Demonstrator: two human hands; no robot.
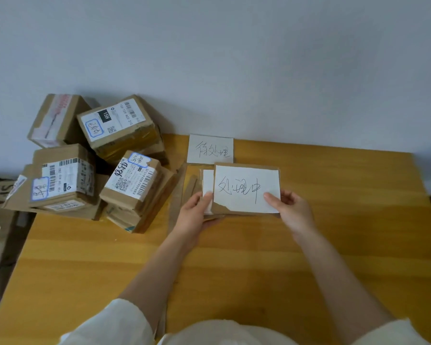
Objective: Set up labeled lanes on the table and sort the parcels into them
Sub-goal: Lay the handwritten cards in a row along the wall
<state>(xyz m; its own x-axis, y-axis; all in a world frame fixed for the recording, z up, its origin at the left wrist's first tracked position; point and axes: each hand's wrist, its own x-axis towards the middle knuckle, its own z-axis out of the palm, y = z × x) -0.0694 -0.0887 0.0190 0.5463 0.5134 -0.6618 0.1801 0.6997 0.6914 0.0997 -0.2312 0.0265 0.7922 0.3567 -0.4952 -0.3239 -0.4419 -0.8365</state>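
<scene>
A: We log one white paper label card with black handwriting [210,149] laid flat on the yellow wooden table [334,220], at twelve o'clock from our hands, near the wall.

B: A second white handwritten card on brown cardboard backing [245,188] is off the table. Our right hand [292,210] pinches its three o'clock edge, thumb on top. Our left hand [197,212] grips the small stack of cardboard-backed cards [207,185] beneath it at nine o'clock, fingers curled under.

A: How many remain in that stack, we cannot tell.

B: The pile of brown cardboard parcels with printed shipping labels [95,160] sits at nine to ten o'clock, heaped on the table's left end, unsorted.

A: Our judgement: lanes barely begun. One label down, one in hand, the rest unplaced; no parcel sorted yet.
</scene>
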